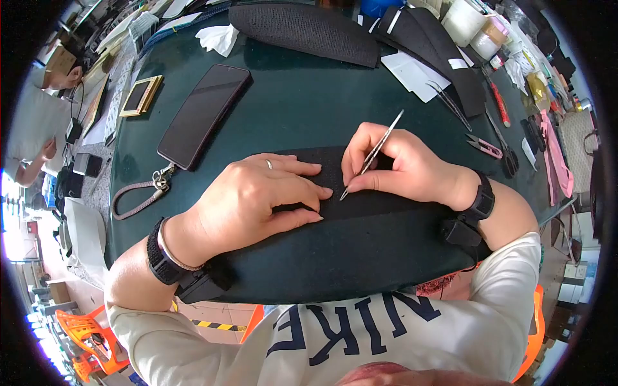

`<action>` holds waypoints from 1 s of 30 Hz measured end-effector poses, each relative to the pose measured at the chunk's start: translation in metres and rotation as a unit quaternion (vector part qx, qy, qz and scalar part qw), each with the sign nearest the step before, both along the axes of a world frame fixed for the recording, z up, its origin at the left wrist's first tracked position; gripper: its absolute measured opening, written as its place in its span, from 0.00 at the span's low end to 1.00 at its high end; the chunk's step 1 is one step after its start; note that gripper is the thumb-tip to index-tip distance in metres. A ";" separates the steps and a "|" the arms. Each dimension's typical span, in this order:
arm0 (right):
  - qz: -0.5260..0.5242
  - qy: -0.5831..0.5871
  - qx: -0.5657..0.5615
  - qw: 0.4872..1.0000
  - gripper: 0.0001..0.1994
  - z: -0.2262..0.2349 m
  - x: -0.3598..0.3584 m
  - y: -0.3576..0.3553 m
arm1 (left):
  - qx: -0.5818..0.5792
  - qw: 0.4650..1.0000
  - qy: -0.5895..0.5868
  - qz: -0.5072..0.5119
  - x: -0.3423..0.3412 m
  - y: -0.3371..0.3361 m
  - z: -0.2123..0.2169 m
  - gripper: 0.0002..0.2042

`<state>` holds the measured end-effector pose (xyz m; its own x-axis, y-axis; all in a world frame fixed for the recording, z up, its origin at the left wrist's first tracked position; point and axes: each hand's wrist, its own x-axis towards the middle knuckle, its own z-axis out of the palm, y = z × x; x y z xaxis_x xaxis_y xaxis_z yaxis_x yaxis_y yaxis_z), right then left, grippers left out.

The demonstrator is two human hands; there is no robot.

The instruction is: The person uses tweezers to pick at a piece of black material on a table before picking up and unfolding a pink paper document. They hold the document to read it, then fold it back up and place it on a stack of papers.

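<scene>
Now right hand [412, 162] pinches tweezers [385, 136]; left hand [257, 193], loosely spread, lies on black material [376, 203], perhaps fabric

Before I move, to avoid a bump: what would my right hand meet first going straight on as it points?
Likely your left hand, just left of the tweezers; exact depth is unclear.

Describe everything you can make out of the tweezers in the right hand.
The silver tweezers are slim, shiny and metal-looking, narrowing toward both ends. The right hand pinches them between thumb and fingers, covering part of their length. They slant, upper end away from the wearer and to the right, working end down at the black sheet, near the left hand's fingertips. Whether the tips meet or touch the sheet is too small to tell.
</scene>
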<state>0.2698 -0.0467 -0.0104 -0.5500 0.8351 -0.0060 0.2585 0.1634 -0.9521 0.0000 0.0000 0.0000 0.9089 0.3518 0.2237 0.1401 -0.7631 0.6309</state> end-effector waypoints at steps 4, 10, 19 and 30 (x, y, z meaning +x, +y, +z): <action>0.032 -0.012 0.077 0.996 0.09 -0.003 -0.002 0.000 | -0.001 1.000 -0.003 -0.001 0.000 0.000 0.000 0.06; 0.011 -0.002 -0.003 1.000 0.11 0.002 -0.004 0.000 | -0.002 1.000 -0.007 0.005 -0.001 0.000 -0.001 0.06; 0.050 -0.013 0.133 0.990 0.11 -0.005 -0.004 0.002 | -0.005 1.000 -0.002 0.004 0.000 0.000 0.002 0.06; 0.015 0.044 -0.027 0.999 0.12 0.001 0.001 0.003 | -0.015 1.000 0.001 0.004 0.000 0.001 0.002 0.05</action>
